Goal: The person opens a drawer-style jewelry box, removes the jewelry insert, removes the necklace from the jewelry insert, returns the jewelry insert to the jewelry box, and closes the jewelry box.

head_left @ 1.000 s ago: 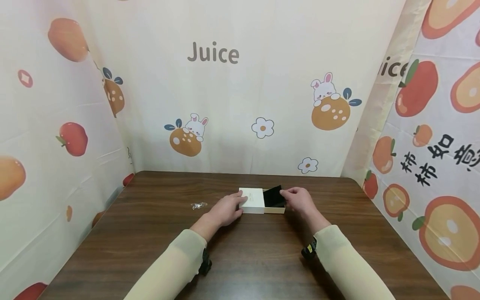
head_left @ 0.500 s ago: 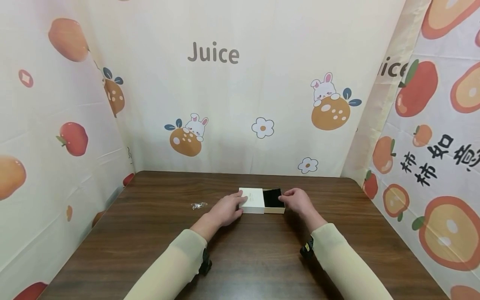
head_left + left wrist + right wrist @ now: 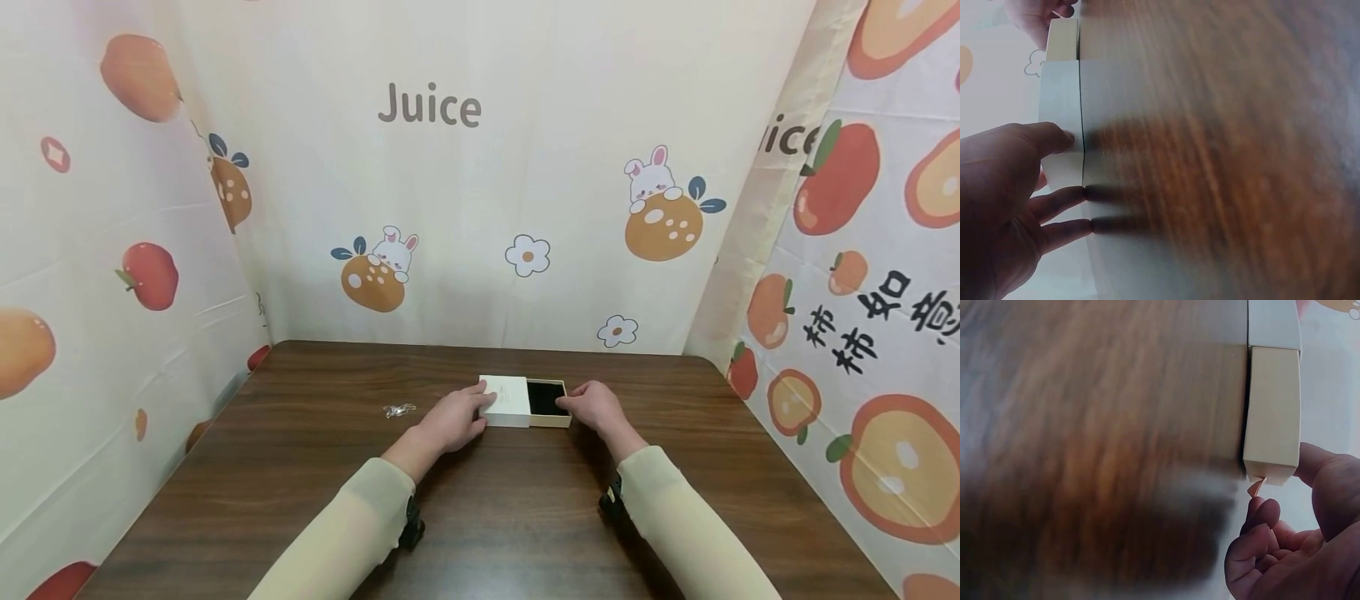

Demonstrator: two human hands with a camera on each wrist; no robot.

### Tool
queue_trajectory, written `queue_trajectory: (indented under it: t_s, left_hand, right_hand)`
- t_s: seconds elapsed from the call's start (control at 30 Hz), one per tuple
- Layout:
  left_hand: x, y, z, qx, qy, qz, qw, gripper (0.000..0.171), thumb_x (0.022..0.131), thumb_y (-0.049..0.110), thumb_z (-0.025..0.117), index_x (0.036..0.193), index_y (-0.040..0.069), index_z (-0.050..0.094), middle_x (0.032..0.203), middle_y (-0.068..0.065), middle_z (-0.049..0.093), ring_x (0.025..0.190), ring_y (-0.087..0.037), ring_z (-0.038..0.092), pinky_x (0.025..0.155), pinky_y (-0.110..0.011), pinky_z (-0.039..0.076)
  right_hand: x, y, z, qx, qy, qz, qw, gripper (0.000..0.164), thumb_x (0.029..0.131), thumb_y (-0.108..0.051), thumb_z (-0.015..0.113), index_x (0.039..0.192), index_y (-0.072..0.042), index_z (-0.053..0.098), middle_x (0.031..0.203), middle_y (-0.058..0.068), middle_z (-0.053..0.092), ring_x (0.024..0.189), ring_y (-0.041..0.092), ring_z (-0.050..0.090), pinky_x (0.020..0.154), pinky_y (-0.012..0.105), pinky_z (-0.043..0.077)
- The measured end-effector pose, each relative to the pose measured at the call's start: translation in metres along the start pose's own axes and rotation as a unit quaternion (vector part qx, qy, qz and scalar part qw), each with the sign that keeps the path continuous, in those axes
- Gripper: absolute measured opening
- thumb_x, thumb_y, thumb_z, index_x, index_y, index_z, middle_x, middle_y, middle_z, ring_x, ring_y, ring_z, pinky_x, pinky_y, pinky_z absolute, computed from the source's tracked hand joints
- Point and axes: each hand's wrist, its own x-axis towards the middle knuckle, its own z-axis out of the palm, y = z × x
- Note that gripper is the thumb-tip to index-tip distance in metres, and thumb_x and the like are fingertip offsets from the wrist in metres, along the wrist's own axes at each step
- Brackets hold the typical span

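Note:
A flat white box [image 3: 504,397] lies on the table, its cream drawer [image 3: 1272,406] pulled partly out to the right. My left hand [image 3: 453,418] grips the white sleeve's left end, thumb against the front side and fingers over the top. Inside the drawer lies a flat black pad [image 3: 543,397]. My right hand [image 3: 596,405] reaches over the drawer's right rim, its fingertips at the pad's right edge. The other right fingers are curled outside the drawer, close to a small ribbon tab [image 3: 1257,487] at its end wall. The forefinger's tip is hidden in the right wrist view.
A small silvery, chain-like item [image 3: 399,411] lies on the brown wooden table [image 3: 495,517], left of the left hand. Printed curtains [image 3: 465,183] stand behind the table and along both sides.
The black pad, tilted up at its right side before, has come down flat into the drawer. My right hand has lowered with it; my left hand stays on the sleeve.

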Motion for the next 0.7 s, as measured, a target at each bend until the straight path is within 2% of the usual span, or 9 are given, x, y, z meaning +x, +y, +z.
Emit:
queue_trajectory:
  t_s: [0.13,0.33,0.5,0.63,0.7]
  left_hand:
    - [0.000,0.000,0.000,0.002,-0.003,-0.002,1.0000,0.052,0.108,0.013,0.069,0.159,0.008,0.059,0.173,-0.019,0.044,0.155,-0.038,0.052,0.125,-0.051,0.048]
    - [0.000,0.001,0.000,0.006,-0.004,-0.004,1.0000,0.052,0.109,0.014,0.069,0.159,0.009,0.059,0.174,-0.019,0.044,0.155,-0.037,0.052,0.125,-0.050,0.048]
    - [0.001,0.001,0.000,0.003,-0.005,-0.007,1.0000,0.051,0.109,0.014,0.069,0.159,0.009,0.059,0.174,-0.019,0.044,0.156,-0.037,0.051,0.126,-0.050,0.047]
    - [0.001,0.001,0.000,0.004,-0.006,-0.006,1.0000,0.050,0.109,0.014,0.069,0.158,0.009,0.060,0.173,-0.019,0.044,0.156,-0.037,0.052,0.125,-0.051,0.047]
    - [0.001,0.001,0.000,0.005,-0.006,-0.005,1.0000,0.051,0.108,0.014,0.069,0.158,0.009,0.060,0.173,-0.020,0.045,0.155,-0.037,0.052,0.125,-0.051,0.048]
  right_hand:
    - [0.000,-0.002,0.000,-0.011,-0.001,-0.004,1.000,0.040,0.100,-0.032,0.077,0.116,0.005,0.079,0.126,0.025,0.076,0.103,0.032,0.069,0.089,0.047,0.062]
    - [-0.001,0.000,-0.005,-0.004,0.002,-0.001,1.000,0.042,0.105,-0.040,0.070,0.107,0.001,0.080,0.102,0.014,0.074,0.092,0.027,0.064,0.074,0.035,0.053]
    - [0.000,0.006,-0.013,-0.005,0.018,-0.017,1.000,0.048,0.110,-0.042,0.059,0.108,0.002,0.078,0.094,0.012,0.070,0.088,0.027,0.062,0.071,0.033,0.049]
    - [0.003,0.012,-0.016,-0.014,0.015,-0.048,0.999,0.042,0.113,-0.033,0.053,0.116,0.003,0.075,0.096,0.013,0.070,0.091,0.028,0.063,0.078,0.039,0.053]
    - [0.004,0.015,-0.017,-0.033,0.008,-0.074,0.997,0.038,0.113,-0.027,0.053,0.121,0.003,0.074,0.103,0.015,0.073,0.095,0.029,0.064,0.087,0.045,0.056]
